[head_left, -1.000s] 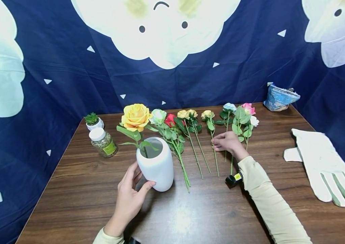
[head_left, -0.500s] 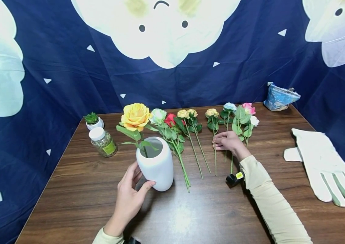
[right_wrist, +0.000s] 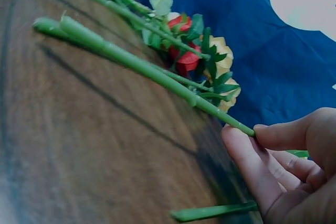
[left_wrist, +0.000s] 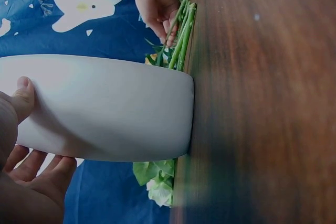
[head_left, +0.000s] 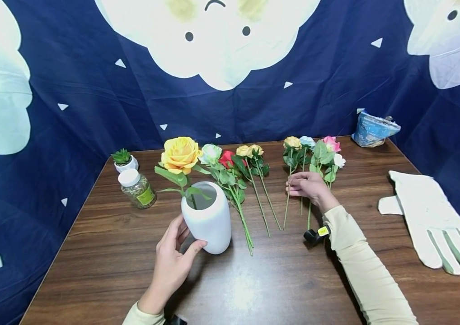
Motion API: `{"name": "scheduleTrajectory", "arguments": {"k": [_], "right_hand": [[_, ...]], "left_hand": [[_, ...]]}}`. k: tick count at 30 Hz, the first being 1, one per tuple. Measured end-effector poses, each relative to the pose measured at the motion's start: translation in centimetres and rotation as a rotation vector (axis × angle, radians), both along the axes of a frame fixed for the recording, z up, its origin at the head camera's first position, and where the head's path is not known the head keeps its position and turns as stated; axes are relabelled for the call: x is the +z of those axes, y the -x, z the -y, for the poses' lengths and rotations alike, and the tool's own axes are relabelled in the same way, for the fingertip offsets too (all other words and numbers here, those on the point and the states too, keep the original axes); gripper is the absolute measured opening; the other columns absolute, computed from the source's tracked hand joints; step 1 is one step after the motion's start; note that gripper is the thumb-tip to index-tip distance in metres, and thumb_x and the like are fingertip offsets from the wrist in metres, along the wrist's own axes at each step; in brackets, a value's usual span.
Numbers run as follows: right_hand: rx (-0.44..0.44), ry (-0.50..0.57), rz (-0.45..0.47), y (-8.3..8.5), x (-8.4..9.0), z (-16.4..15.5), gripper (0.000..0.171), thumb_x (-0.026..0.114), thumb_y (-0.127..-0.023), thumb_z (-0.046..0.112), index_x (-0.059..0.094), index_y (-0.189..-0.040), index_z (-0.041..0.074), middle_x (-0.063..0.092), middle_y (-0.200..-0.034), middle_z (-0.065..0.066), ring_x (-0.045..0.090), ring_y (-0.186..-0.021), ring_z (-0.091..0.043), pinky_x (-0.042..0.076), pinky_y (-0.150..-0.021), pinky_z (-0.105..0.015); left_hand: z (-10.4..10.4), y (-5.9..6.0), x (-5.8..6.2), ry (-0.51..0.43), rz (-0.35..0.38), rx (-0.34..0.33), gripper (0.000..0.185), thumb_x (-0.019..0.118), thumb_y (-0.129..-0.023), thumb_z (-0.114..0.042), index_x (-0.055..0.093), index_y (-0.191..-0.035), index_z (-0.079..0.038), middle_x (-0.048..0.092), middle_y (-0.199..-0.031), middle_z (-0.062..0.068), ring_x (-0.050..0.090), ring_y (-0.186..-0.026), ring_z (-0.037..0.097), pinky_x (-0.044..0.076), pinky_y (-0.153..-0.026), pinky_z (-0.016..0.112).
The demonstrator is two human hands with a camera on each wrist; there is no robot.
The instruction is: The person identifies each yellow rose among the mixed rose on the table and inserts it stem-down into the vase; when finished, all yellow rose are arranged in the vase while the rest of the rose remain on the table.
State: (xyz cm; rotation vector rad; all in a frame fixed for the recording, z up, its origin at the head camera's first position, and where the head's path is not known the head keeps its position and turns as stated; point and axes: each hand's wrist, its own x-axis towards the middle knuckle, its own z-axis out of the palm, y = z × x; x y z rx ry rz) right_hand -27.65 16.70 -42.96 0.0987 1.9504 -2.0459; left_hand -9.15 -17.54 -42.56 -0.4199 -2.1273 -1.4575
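While the left hand (head_left: pixel 173 264) cups the white vase (head_left: pixel 207 219) at lower centre of the tabletop (head_left: pixel 104 253), the right hand (head_left: pixel 309 187) pinches a yellow rose stem (head_left: pixel 288 203) right of centre — best lifted gently, clear of neighbouring stems.

Vase (head_left: pixel 207 221) under my left hand (head_left: pixel 171 266): smooth matt white ceramic. Stem (right_wrist: pixel 157 74) in my right hand (head_left: pixel 309 187): glossy green plastic. Table (head_left: pixel 254 280): wood-grain, faint sheen. Glove (head_left: pixel 429 216): white cloth.
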Motion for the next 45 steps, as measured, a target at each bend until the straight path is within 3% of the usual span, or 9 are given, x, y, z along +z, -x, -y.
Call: {"name": "scheduleTrajectory", "arguments": {"k": [5, 9, 14, 23, 34, 45], "right_hand": [[-0.048, 0.074, -0.013, -0.1, 0.6, -0.5, 0.032, 0.051, -0.101, -0.009, 0.044, -0.129, -0.024, 0.072, -0.080, -0.001, 0.072, -0.069, -0.008, 0.065, -0.069, -0.019], [-0.088, 0.143, -0.037, -0.1, 1.1, -0.9, 0.011, 0.051, -0.100, -0.010, 0.059, -0.109, -0.010, 0.073, -0.078, 0.000, 0.072, -0.071, -0.008, 0.065, -0.069, -0.019], [-0.144, 0.264, -0.065, -0.1, 1.6, -1.2, 0.032, 0.049, -0.100, -0.012, 0.066, -0.083, 0.009, 0.073, -0.074, -0.001, 0.073, -0.068, -0.009, 0.065, -0.067, -0.021], [-0.270, 0.428, -0.111, -0.1, 1.8, -1.5, 0.037, 0.046, -0.102, -0.013, 0.068, -0.078, 0.006, 0.074, -0.072, -0.005, 0.073, -0.064, -0.011, 0.065, -0.063, -0.022], [-0.467, 0.497, -0.189, 0.1, 1.9, -1.1, 0.031, 0.049, -0.102, -0.011, 0.062, -0.079, 0.006, 0.072, -0.072, -0.005, 0.071, -0.061, -0.011, 0.066, -0.065, -0.022], [-0.574, 0.640, -0.287, -0.1, 2.9, -0.7, 0.027, 0.047, -0.100, -0.014, 0.061, -0.083, 0.001, 0.069, -0.073, -0.009, 0.073, -0.065, -0.015, 0.066, -0.066, -0.023]], "left_hand": [[0.0, 0.0, 0.0, -0.006, 0.006, -0.002, 0.073, 0.081, -0.071, 0.021, 0.052, -0.138, 0.013, 0.062, -0.130, 0.031, 0.057, -0.125, -0.003, 0.051, -0.105, 0.017], [0.0, 0.0, 0.0, -0.008, 0.013, 0.001, 0.074, 0.081, -0.071, 0.021, 0.052, -0.138, 0.013, 0.062, -0.130, 0.031, 0.057, -0.125, -0.003, 0.051, -0.105, 0.017], [0.0, 0.1, 0.0, -0.006, 0.016, 0.003, 0.074, 0.082, -0.071, 0.021, 0.052, -0.138, 0.013, 0.062, -0.130, 0.031, 0.057, -0.125, -0.003, 0.051, -0.105, 0.016], [0.0, 0.0, 0.1, -0.005, 0.023, 0.011, 0.073, 0.082, -0.070, 0.021, 0.052, -0.137, 0.013, 0.062, -0.129, 0.031, 0.056, -0.125, -0.004, 0.051, -0.105, 0.016], [0.0, 0.0, 0.1, -0.002, 0.021, 0.015, 0.074, 0.082, -0.071, 0.021, 0.052, -0.137, 0.013, 0.062, -0.129, 0.031, 0.056, -0.125, -0.005, 0.051, -0.105, 0.015], [0.0, 0.0, 0.0, -0.006, 0.019, 0.004, 0.074, 0.082, -0.071, 0.020, 0.052, -0.138, 0.012, 0.063, -0.129, 0.031, 0.057, -0.125, -0.004, 0.052, -0.104, 0.016]]}}
